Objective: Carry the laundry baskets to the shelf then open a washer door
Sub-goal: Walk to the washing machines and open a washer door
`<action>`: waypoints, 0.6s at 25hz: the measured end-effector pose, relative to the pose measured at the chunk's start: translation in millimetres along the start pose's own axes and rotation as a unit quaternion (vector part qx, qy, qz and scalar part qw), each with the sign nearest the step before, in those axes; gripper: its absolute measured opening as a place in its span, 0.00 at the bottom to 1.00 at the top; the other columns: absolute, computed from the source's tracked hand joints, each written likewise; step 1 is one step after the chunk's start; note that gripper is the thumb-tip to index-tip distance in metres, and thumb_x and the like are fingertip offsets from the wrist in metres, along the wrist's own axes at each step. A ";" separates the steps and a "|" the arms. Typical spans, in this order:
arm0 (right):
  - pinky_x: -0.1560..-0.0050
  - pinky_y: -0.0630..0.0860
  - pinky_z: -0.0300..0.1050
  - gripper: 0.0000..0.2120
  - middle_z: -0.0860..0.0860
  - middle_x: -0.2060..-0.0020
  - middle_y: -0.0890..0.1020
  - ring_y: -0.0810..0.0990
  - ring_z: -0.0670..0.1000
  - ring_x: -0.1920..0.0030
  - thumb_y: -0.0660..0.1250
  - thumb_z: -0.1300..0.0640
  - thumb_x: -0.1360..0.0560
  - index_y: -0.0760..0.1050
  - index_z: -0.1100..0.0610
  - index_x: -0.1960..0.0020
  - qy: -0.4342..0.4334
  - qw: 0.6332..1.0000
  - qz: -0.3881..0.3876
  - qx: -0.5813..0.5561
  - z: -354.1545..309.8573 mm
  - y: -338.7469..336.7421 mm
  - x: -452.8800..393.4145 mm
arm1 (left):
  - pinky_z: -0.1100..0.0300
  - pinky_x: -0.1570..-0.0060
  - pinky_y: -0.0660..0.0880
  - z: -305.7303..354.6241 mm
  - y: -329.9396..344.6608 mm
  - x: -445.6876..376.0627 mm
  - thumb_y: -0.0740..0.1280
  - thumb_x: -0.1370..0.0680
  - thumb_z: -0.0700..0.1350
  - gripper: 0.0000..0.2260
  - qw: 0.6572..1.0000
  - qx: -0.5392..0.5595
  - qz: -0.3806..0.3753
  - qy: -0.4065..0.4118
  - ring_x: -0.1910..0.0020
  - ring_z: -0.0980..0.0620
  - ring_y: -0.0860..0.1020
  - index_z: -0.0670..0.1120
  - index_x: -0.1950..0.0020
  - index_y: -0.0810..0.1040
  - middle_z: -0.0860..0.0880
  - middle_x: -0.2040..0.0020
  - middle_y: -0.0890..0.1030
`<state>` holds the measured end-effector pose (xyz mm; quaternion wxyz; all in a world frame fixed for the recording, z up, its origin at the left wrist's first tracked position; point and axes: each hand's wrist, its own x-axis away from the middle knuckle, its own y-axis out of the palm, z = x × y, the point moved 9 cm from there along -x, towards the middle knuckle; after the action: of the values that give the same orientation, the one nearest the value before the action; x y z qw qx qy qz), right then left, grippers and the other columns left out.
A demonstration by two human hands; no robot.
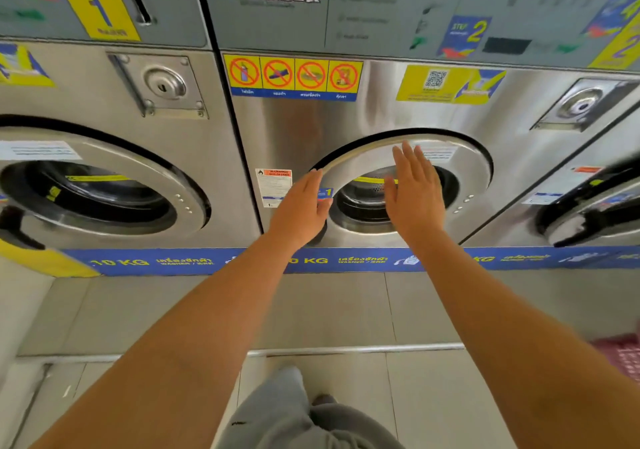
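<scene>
The middle washer (304, 126) is stainless steel, with a round door (476, 171) and a glass porthole. A dark gap shows along the upper left of the door's rim. My left hand (301, 206) lies with its fingers stretched out at the door's left edge, next to a small blue label; I cannot tell whether it touches a handle. My right hand (414, 192) is flat and spread in front of the porthole, fingers pointing up. Neither hand holds anything. A pink laundry basket (621, 358) shows partly at the right edge, on the floor.
Another washer door (104, 185) is on the left, and a third door (588, 206) on the right stands ajar. A blue 10 KG strip (173, 261) runs under the machines. A tiled step (346, 348) lies in front, with my grey-clad knee below.
</scene>
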<state>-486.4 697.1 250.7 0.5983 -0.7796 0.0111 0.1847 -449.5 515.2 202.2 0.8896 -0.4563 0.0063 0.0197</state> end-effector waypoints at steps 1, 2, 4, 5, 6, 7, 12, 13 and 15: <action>0.23 0.52 0.51 0.24 0.55 0.23 0.59 0.55 0.55 0.23 0.54 0.54 0.19 0.59 0.58 0.24 -0.003 1.000 0.004 0.015 1.1 -2.3 -7.7 | 0.52 0.30 0.63 4.0 -0.2 -9.9 0.60 0.19 0.48 0.27 1.000 0.004 0.000 0.011 0.26 0.45 0.63 0.45 0.23 0.56 0.46 0.23 0.61; 0.23 0.52 0.52 0.25 0.54 0.23 0.59 0.55 0.55 0.22 0.54 0.54 0.19 0.58 0.58 0.23 -0.004 1.000 0.004 0.026 3.9 -2.1 -13.3 | 0.52 0.30 0.63 6.2 1.2 -17.9 0.60 0.19 0.49 0.28 1.000 0.005 -0.004 0.022 0.26 0.45 0.63 0.45 0.22 0.55 0.46 0.22 0.60; 0.23 0.51 0.52 0.25 0.54 0.23 0.58 0.54 0.55 0.22 0.52 0.53 0.18 0.56 0.57 0.23 0.001 0.999 -0.004 0.040 9.5 1.3 -17.9 | 0.51 0.30 0.63 7.7 8.4 -26.3 0.60 0.20 0.51 0.30 0.999 -0.002 -0.022 0.035 0.25 0.45 0.62 0.46 0.21 0.53 0.47 0.21 0.58; 0.23 0.52 0.52 0.25 0.54 0.23 0.58 0.55 0.55 0.22 0.52 0.52 0.18 0.56 0.57 0.23 0.002 0.999 -0.005 0.048 11.7 2.9 -18.8 | 0.51 0.30 0.63 7.1 14.1 -29.1 0.60 0.20 0.52 0.31 0.999 -0.006 -0.034 0.036 0.25 0.46 0.61 0.46 0.21 0.51 0.48 0.21 0.56; 0.23 0.52 0.52 0.25 0.54 0.23 0.58 0.55 0.56 0.23 0.52 0.52 0.18 0.56 0.58 0.23 -0.001 0.998 -0.004 0.055 12.5 3.5 -19.1 | 0.51 0.29 0.62 6.1 19.7 -30.4 0.60 0.20 0.52 0.32 0.998 -0.007 -0.044 0.033 0.24 0.46 0.60 0.45 0.21 0.50 0.48 0.21 0.55; 0.23 0.53 0.52 0.25 0.54 0.23 0.59 0.56 0.56 0.23 0.53 0.52 0.18 0.56 0.58 0.23 -0.005 0.998 -0.004 0.058 13.0 3.4 -19.0 | 0.51 0.29 0.62 4.4 24.6 -31.5 0.61 0.20 0.52 0.33 0.998 -0.005 -0.049 0.025 0.24 0.46 0.59 0.45 0.21 0.49 0.48 0.21 0.54; 0.23 0.51 0.53 0.26 0.54 0.23 0.59 0.56 0.56 0.23 0.55 0.51 0.19 0.57 0.58 0.23 -0.020 0.997 -0.017 0.067 11.5 0.2 -15.8 | 0.49 0.30 0.65 5.3 20.4 -37.2 0.63 0.22 0.43 0.31 0.999 -0.034 -0.028 0.014 0.27 0.43 0.62 0.43 0.22 0.54 0.45 0.24 0.60; 0.24 0.51 0.53 0.26 0.54 0.23 0.60 0.56 0.57 0.23 0.55 0.51 0.19 0.58 0.58 0.23 -0.020 0.997 -0.015 0.066 10.6 -2.5 -12.8 | 0.48 0.29 0.64 6.9 18.4 -33.9 0.63 0.22 0.43 0.29 0.999 -0.040 -0.027 0.016 0.27 0.43 0.62 0.43 0.23 0.56 0.45 0.25 0.62; 0.24 0.51 0.53 0.25 0.55 0.24 0.61 0.57 0.57 0.23 0.55 0.52 0.19 0.60 0.59 0.24 -0.013 0.998 -0.008 0.055 10.2 -7.9 -2.0 | 0.47 0.28 0.62 10.5 17.4 -19.0 0.62 0.22 0.42 0.27 0.999 -0.030 -0.016 0.023 0.28 0.43 0.63 0.43 0.24 0.59 0.44 0.28 0.65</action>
<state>-489.2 708.5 256.4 0.6419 -0.7430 0.0073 0.1896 -469.2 533.3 194.8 0.8754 -0.4829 0.0188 -0.0052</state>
